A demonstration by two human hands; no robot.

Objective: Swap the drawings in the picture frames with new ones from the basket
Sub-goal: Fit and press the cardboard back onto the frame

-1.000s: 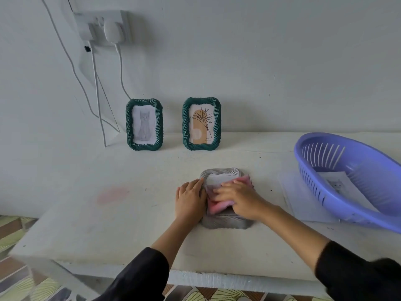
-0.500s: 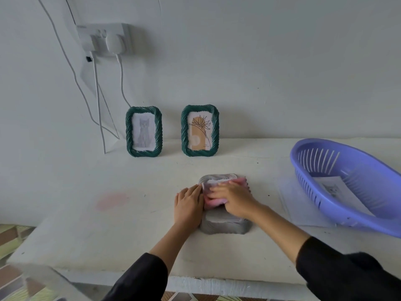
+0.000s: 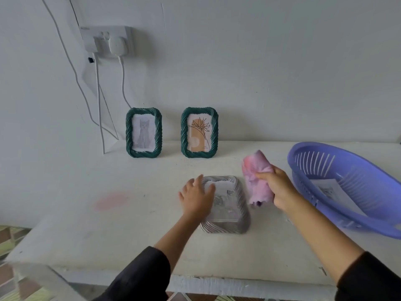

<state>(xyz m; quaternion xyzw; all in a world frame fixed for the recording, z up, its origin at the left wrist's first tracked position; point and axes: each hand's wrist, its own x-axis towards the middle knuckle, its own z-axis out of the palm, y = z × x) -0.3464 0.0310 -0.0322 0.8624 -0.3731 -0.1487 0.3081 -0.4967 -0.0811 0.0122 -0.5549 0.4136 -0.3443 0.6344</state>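
Your left hand rests with fingers spread on the grey frame, which lies flat mid-table. It is rigid and probably glazed, so lift it by its ribbed edges. Your right hand clenches a soft pink cloth. Two green frames stand at the wall.

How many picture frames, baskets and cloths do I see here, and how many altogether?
Picture frames: 3 (green twisted frame with cat drawing, green twisted frame with plant drawing, grey ribbed frame lying flat)
Baskets: 1 (purple slotted plastic basket)
Cloths: 1 (pink cloth, in the right hand)
Total: 5
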